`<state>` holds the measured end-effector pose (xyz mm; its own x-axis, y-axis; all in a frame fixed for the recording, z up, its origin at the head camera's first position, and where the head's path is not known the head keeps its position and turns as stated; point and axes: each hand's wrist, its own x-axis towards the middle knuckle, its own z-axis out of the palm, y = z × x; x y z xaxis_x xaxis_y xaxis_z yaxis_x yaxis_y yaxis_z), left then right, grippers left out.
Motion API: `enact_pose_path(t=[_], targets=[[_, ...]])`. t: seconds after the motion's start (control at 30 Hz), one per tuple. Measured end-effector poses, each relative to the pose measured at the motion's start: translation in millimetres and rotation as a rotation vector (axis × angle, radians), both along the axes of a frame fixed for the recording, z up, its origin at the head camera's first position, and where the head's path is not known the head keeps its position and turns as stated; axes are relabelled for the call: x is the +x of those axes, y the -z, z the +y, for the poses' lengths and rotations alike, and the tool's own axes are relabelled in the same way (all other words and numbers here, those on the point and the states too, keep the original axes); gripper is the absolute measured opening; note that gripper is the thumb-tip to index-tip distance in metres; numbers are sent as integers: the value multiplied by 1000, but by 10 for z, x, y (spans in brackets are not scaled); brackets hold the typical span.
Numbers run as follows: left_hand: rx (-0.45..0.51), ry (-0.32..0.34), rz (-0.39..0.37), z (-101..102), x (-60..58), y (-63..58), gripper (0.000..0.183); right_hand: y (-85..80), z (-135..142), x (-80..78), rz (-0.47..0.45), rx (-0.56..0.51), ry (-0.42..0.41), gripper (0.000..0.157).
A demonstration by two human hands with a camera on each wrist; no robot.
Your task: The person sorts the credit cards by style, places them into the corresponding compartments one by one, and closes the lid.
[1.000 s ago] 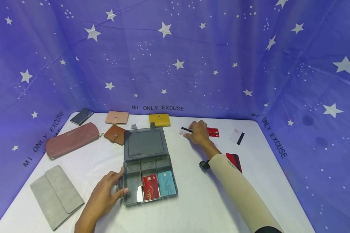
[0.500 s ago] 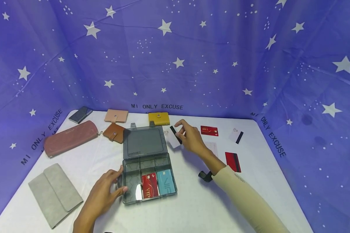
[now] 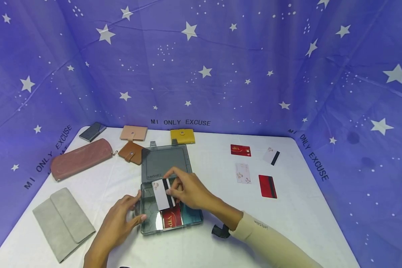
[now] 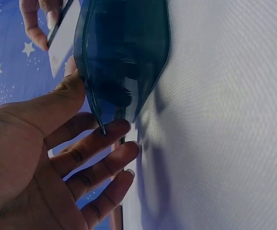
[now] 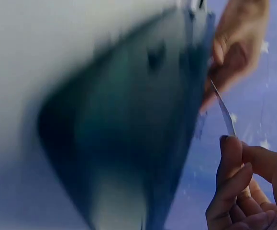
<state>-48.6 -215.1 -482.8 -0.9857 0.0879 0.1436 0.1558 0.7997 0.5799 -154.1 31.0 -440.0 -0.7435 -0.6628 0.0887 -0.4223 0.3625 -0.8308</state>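
A smoky clear plastic box lies with its lid folded back, divided into compartments. My left hand holds its left side, thumb over the rim and fingers along the wall; in the left wrist view the fingers are spread and slightly bent. Above the compartments, my right hand pinches a white card with a black magnetic stripe between thumb and fingers, tilted. In the right wrist view the card shows edge-on. Inside the box lie a red VIP card and a blue card, partly hidden by the right hand.
On the right lie a red VIP card, two white cards and a red striped card. Leftward are a grey pouch, a mauve zip wallet and small brown, pink, black and yellow holders.
My right hand has picked up the white striped card from the table and carried it left and nearer, over the box. The left hand stays at the box's side.
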Motion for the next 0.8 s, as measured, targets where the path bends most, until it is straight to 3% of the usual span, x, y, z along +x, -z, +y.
enact_pose_path(t=[0.1, 0.23, 0.37, 0.47, 0.53, 0.63, 0.8], targets=[[1, 3, 6, -6, -3, 4, 73, 79, -117, 89, 65, 42, -15, 38], [3, 1, -6, -8, -5, 0, 73, 175, -243, 166, 221, 117, -4, 37], [9, -3, -23, -3, -6, -9, 73, 236, -309, 226, 444, 279, -4, 27], [7, -3, -21, 0, -8, -10, 73, 255, -305, 257, 522, 371, -39, 23], [3, -3, -14, 2, -8, -11, 73, 256, -276, 258, 494, 367, -68, 25], [3, 2, -6, 1, -6, -10, 73, 250, -197, 206, 420, 275, -74, 26], [3, 2, 2, -9, 6, -8, 75, 251, 76, -12, 251, 68, 35, 26]])
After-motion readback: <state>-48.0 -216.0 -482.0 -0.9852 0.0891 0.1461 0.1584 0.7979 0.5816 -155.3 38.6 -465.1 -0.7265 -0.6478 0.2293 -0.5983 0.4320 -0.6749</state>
